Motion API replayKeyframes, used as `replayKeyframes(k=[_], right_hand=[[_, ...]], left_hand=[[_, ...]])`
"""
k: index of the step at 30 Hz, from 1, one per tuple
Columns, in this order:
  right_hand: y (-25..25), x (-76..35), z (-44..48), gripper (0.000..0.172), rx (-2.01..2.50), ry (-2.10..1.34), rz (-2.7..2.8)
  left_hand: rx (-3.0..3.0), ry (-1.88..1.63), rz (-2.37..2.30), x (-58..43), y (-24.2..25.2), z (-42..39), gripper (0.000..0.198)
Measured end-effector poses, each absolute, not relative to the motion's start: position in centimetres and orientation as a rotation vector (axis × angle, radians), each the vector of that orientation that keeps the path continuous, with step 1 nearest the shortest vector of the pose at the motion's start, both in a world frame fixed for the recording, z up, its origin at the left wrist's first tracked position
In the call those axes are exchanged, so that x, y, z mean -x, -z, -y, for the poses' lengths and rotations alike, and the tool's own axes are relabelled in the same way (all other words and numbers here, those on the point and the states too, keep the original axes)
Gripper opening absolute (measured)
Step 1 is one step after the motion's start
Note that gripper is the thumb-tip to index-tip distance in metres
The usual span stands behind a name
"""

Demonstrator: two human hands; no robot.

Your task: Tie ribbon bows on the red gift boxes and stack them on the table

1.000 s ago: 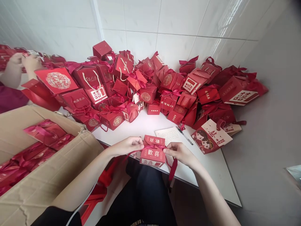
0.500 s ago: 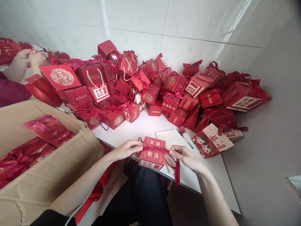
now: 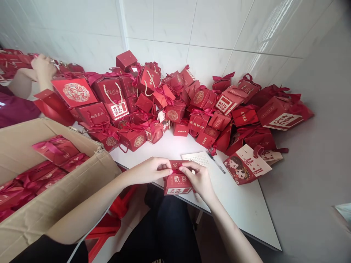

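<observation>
A small red box (image 3: 178,182) with white characters rests at the near edge of the white table (image 3: 244,204). Both hands meet over its top, where a dark red ribbon (image 3: 176,170) runs across. My left hand (image 3: 155,170) pinches the ribbon from the left between thumb and fingertips. From the right, my right hand (image 3: 197,179) pinches it close beside the left one and covers part of the box's right side. The ribbon's loose ends are mostly hidden behind the fingers.
Many red gift boxes (image 3: 175,111) are piled along the wall. A notepad (image 3: 196,157) and a pen (image 3: 215,162) lie behind the box. A cardboard carton (image 3: 68,182) of red boxes stands left; a cream box (image 3: 244,166) sits right. Another person's hands (image 3: 44,69) show far left.
My hands have moved inward from the two sides and now meet above the middle of the box. The ribbon, stretched out sideways before, is gathered there. The other person's hands have shifted.
</observation>
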State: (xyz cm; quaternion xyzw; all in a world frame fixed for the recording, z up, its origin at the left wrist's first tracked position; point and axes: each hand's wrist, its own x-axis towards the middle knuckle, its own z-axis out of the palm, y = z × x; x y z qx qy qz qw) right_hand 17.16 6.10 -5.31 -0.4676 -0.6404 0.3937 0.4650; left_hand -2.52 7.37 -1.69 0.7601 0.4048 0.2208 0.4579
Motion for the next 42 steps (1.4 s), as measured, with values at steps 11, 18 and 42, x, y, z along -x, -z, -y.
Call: replayKeyframes(k=[11,18,42], right_hand=[[5.5,-16.9,-6.5,0.020,1.166,-1.012,1.607],[5.7,-16.9,-6.6,0.009,1.155,-0.951,1.677],[6.1,-16.7,-6.6,0.013,1.123,-1.024,1.469]], left_hand=[[-2.433,-0.633,-0.824,0.5,-1.8,-8.9,0.018],[-2.346,-0.577,-0.703,-0.6,-1.4,-11.3,0.011],[-2.102,-1.005,-1.224,-0.6,6.0,-6.8,0.014]])
